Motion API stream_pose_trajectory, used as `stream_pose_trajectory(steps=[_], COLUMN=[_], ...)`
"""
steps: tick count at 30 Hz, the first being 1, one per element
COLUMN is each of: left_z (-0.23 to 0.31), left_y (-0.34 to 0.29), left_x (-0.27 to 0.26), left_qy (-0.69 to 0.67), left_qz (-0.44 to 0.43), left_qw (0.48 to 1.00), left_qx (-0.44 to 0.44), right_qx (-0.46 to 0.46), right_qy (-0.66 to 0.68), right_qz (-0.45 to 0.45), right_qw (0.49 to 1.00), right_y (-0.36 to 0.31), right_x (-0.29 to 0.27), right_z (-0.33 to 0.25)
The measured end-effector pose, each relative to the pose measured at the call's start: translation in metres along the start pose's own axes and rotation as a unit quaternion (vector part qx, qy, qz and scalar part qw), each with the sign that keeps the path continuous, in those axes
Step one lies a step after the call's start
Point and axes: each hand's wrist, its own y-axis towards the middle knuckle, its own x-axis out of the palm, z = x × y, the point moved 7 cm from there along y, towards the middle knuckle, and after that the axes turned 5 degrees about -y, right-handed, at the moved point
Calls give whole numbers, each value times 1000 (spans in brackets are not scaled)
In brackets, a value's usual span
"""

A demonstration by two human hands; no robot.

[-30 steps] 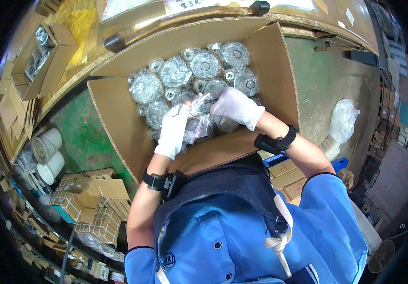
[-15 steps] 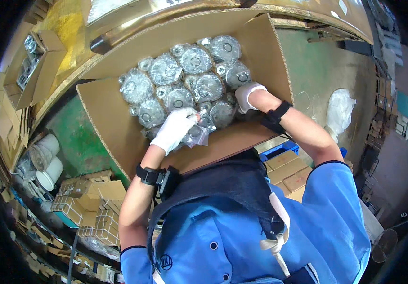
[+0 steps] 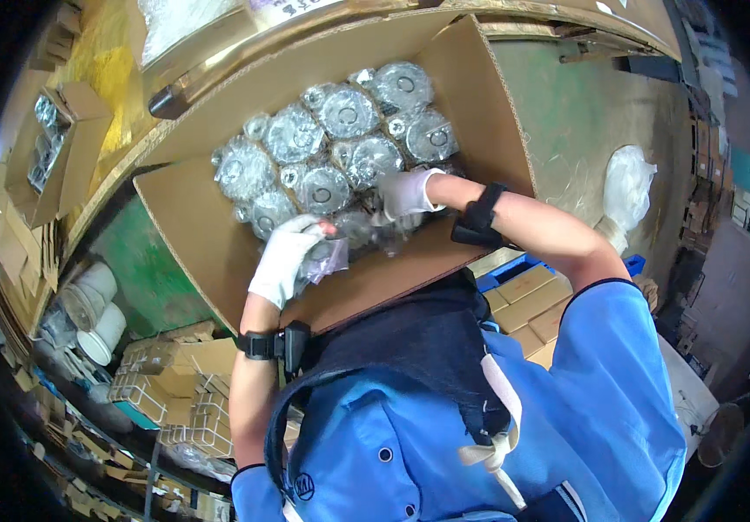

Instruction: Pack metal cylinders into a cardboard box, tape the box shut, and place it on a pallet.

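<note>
An open cardboard box in front of me holds rows of round, metallic-looking parts in clear plastic bags. Smaller round pieces sit between them. My left hand, in a white glove with a bare fingertip, is closed on a clear plastic bag at the box's near side. Over the near row is my white-gloved right hand, its fingers smeared by motion. Whether it holds anything is unclear. Both hands partly cover the nearest parts.
A smaller carton with bagged pieces stands on the wooden surface at far left. White buckets and wire baskets are lower left. A white plastic sack lies on the floor at right. Cartons in a blue crate are by my right arm.
My right hand has moved left from the box's right side to over the near row. My left hand has shifted left and slightly toward me, along with the plastic bag.
</note>
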Motion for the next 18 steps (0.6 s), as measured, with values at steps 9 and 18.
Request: stream_pose_trajectory(steps=[9, 18], left_z=[16, 17], left_y=[-9, 1], left_x=[13, 20], left_qy=[-67, -95], left_qz=[-84, -75], left_qw=[994, 991], left_qx=[24, 49], right_qx=[35, -64], right_qy=[170, 449], right_qz=[284, 36], right_qw=[943, 891], right_y=[-24, 0], right_x=[-65, -11], right_z=[12, -17])
